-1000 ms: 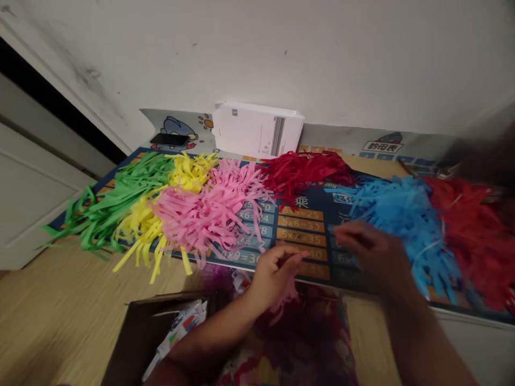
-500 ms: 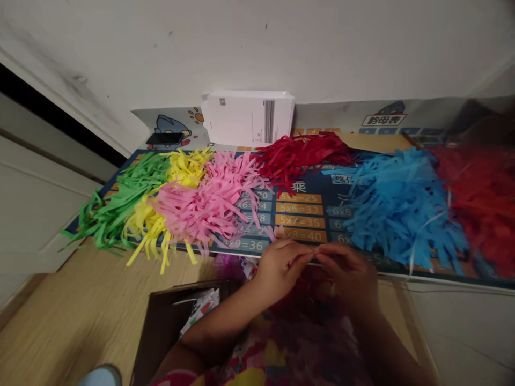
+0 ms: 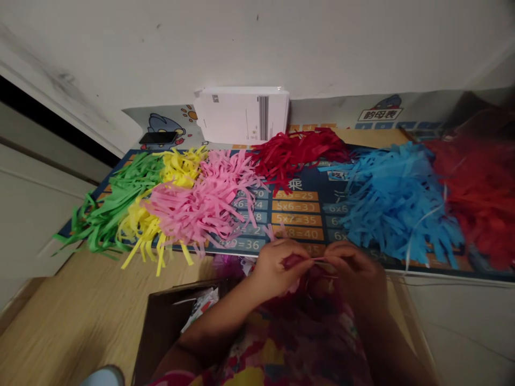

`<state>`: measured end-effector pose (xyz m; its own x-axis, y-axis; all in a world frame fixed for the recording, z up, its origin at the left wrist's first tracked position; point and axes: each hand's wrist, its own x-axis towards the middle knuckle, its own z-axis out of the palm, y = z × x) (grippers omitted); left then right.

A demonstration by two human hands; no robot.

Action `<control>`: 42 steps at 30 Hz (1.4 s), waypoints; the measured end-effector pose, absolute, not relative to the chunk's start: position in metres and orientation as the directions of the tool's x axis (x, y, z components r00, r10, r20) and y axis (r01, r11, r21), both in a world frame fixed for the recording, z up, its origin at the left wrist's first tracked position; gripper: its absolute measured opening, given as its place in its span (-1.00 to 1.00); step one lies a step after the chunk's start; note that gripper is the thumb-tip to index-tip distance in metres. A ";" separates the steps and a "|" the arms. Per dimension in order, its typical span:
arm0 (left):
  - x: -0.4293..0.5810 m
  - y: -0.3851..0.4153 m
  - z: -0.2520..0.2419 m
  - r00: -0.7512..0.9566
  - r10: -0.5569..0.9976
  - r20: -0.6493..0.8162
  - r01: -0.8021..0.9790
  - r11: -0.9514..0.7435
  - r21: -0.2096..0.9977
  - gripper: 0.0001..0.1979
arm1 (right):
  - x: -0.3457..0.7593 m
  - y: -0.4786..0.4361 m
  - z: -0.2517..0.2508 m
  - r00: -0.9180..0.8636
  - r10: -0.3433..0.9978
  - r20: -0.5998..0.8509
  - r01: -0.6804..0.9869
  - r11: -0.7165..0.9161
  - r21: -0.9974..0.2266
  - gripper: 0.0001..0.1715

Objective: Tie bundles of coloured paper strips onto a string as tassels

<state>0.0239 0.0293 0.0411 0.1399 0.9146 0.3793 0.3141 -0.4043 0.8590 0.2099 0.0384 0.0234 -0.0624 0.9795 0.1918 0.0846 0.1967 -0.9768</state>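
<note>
Above my lap, at the table's front edge, my left hand is closed in a pinch. A few pale pink paper ends stick out above its knuckles. My right hand faces it, fingers pinched too. Between the two sets of fingertips runs a thin pink paper strip, its lower part dim and partly hidden. Fringed paper tassels lie on the table beyond: pink, yellow, green, dark red and blue.
A red fringed heap lies at the far right. A white box leans at the wall, with a black phone to its left. A dark open carton stands on the floor under the table, which has a printed times-table cover.
My fingertips, close together before, have moved slightly apart, and the thin pink strip now shows between them. My right hand shifted a little to the right. The view moved slightly.
</note>
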 end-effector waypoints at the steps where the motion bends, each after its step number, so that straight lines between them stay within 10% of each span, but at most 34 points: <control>1: 0.025 0.029 0.042 0.128 0.913 0.388 0.321 -0.408 0.855 -0.88 | 0.210 0.037 0.024 -0.064 0.974 0.216 0.106 0.222 -0.969 -0.93; 10: 0.032 0.033 0.036 0.152 0.695 0.703 0.360 -0.701 0.615 -0.88 | 0.205 0.030 0.033 -0.018 0.928 0.371 0.260 0.363 -0.895 -0.86; 42: 0.041 0.047 0.032 0.177 0.785 0.594 0.402 -0.608 0.684 -0.95 | 0.202 0.035 0.026 -0.029 0.919 0.394 0.267 0.387 -0.882 -0.86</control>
